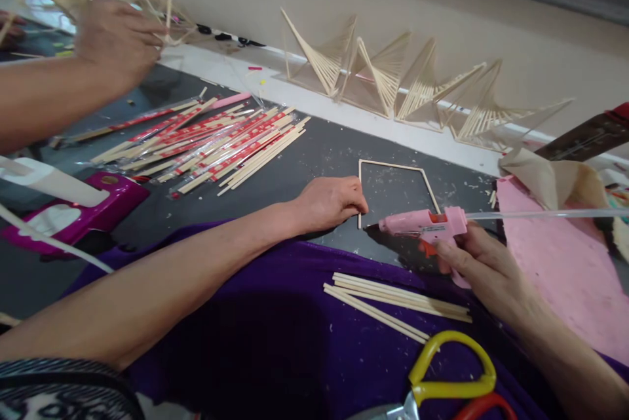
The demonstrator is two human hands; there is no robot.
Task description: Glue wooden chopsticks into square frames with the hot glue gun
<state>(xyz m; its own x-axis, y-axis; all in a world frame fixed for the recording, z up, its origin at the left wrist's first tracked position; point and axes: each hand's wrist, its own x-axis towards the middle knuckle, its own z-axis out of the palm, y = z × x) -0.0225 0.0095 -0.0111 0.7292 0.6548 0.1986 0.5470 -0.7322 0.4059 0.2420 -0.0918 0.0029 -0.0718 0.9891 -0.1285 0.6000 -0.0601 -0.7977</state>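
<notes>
A three-sided frame of thin wooden sticks [392, 164] lies on the dark tabletop, its near side open. My left hand [330, 204] rests at the frame's left stick, fingers pinched on it near the lower end. In my right hand [491, 269] is a pink hot glue gun [425, 223], a clear glue stick [540, 214] running out of its back. The gun's dark nozzle points left, close to the lower end of that left stick; whether they touch I cannot tell. Several loose chopsticks [398, 299] lie on the purple cloth [275, 315] over my lap.
Yellow-handled scissors [455, 367] lie at the lower right. Wrapped chopsticks [211, 145] are heaped at left, beside a magenta device [93, 210]. Another person's hand [115, 40] holds a stick structure. Twisted stick models [378, 79] line the wall. Pink sheet [550, 263] at right.
</notes>
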